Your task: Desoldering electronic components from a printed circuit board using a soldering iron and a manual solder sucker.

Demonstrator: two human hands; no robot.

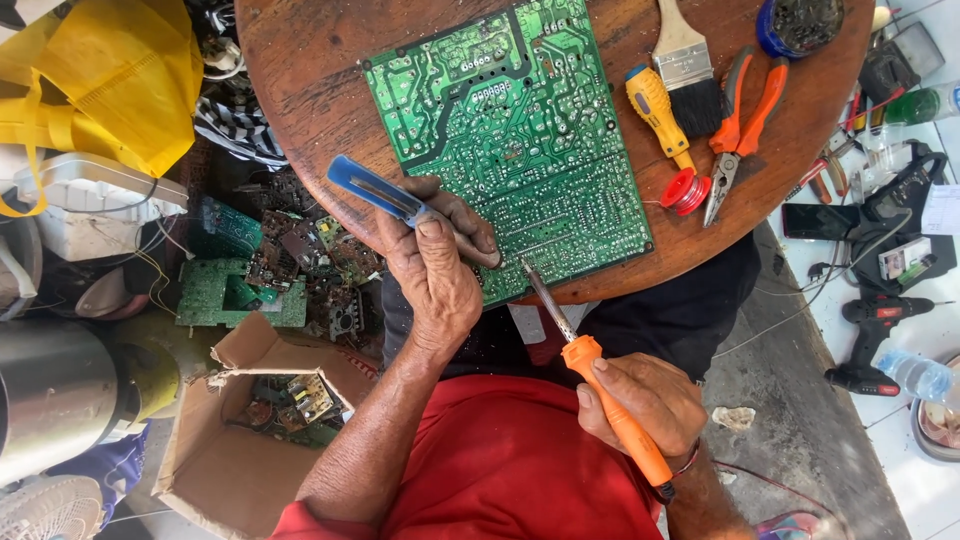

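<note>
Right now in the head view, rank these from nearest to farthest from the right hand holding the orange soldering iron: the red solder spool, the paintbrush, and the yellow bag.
Measured from the right hand:
1. Red solder spool, on the table's right side, above the hand.
2. Paintbrush, farther up the table, near its top edge.
3. Yellow bag, far across at the upper left, off the table.

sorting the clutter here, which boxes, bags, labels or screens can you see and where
Cardboard box: floor, lower left; brown, torn flaps, holding board scraps.
Yellow bag: upper left, crumpled.
Phone: right of the round table; flat, dark screen.
White paper label: far right edge.
</note>
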